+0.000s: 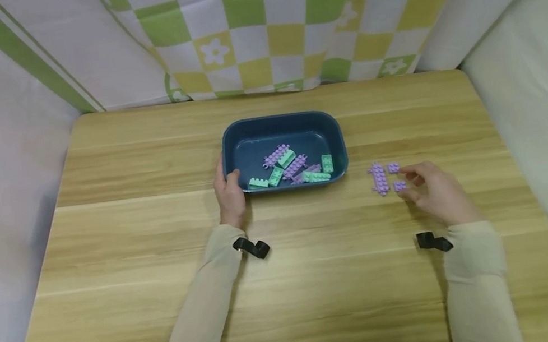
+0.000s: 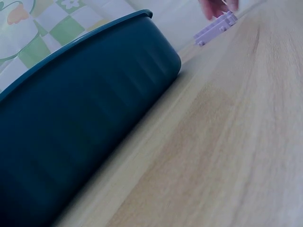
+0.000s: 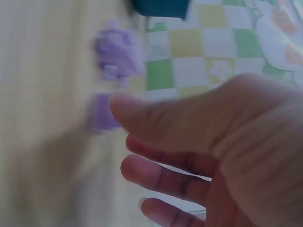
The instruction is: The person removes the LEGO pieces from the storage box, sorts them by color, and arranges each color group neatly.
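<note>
My left hand (image 1: pixel 231 197) grips the left end of a dark blue plastic bin (image 1: pixel 281 127), its thumb over the rim. Inside the bin lie several mint green bricks (image 1: pixel 327 164) and purple studded pieces (image 1: pixel 295 167). To the right of the bin, a long purple studded plate with side pegs (image 1: pixel 379 179) rests on the table. Beside it are two small purple bricks, a far one (image 1: pixel 393 168) and a near one (image 1: pixel 400 186). My right hand (image 1: pixel 437 190) is at these small bricks, thumb and fingers parted, thumb tip by the near one. The right wrist view is blurred.
The wooden table (image 1: pixel 327 283) runs under everything. A checked green, yellow and white cloth (image 1: pixel 284 40) hangs along its back edge, and pale cloth walls (image 1: pixel 531 68) stand at both sides. Black straps (image 1: pixel 251 248) hang at both wrists.
</note>
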`<state>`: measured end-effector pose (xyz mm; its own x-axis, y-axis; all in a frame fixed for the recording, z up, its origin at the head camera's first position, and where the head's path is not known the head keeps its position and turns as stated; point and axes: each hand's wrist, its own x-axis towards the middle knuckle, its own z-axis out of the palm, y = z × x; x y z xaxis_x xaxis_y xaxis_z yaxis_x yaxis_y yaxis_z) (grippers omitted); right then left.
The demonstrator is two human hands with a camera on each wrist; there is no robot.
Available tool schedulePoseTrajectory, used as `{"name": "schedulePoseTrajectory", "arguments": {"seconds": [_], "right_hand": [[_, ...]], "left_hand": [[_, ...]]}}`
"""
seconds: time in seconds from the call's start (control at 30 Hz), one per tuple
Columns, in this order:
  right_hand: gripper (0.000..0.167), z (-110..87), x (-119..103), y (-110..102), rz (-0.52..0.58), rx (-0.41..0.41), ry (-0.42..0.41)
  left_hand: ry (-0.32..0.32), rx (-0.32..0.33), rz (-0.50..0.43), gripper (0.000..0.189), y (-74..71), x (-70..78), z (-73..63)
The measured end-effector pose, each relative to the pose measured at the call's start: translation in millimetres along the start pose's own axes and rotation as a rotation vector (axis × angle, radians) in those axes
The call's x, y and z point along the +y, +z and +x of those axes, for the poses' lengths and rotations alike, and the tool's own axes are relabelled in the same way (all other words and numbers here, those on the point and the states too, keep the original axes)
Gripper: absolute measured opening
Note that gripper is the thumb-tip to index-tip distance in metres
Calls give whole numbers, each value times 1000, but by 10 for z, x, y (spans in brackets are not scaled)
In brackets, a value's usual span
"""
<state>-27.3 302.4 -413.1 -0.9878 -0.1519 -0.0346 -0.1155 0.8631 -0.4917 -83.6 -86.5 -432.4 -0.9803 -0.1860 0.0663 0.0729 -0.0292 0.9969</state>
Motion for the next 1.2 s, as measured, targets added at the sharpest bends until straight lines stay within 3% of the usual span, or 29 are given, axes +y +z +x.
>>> {"name": "schedulePoseTrajectory", "arguments": {"seconds": [0.1, 0.2, 0.27, 0.37, 0.5, 0.63, 0.83, 0.97, 1.07, 1.2], "right_hand": [[44, 82, -179, -127, 16, 72, -5], [35, 321, -496, -138, 23, 167, -154], [31, 502, -767, -80, 17, 167, -268], [30, 784, -1106, 78, -37, 38, -369], [31, 1139, -1314, 326, -139, -213, -357], [26, 1335, -1360, 480, -186, -318, -353], [23, 1389, -1305, 546, -214, -279, -397], [22, 1335, -1271, 495, -176, -238, -375], [24, 1225, -1242, 399, -59, -182, -344], [28, 983, -1098, 225, 152, -17, -274]], "left_hand": [[3, -4, 16, 55, 10, -5, 1], [-6, 10, 32, 55, 6, -25, 3], [-16, 16, 36, 55, -9, -7, 9], [-24, 8, 33, 56, -15, -6, 11], [-24, 5, 26, 56, -26, -197, 85], [-42, 6, 7, 57, -43, -370, 147], [-42, 22, 29, 57, -17, -390, 137], [-35, 25, 34, 58, -15, -371, 126], [-35, 25, 40, 58, -13, -374, 121], [-47, 27, 38, 58, -24, -374, 108]]}}
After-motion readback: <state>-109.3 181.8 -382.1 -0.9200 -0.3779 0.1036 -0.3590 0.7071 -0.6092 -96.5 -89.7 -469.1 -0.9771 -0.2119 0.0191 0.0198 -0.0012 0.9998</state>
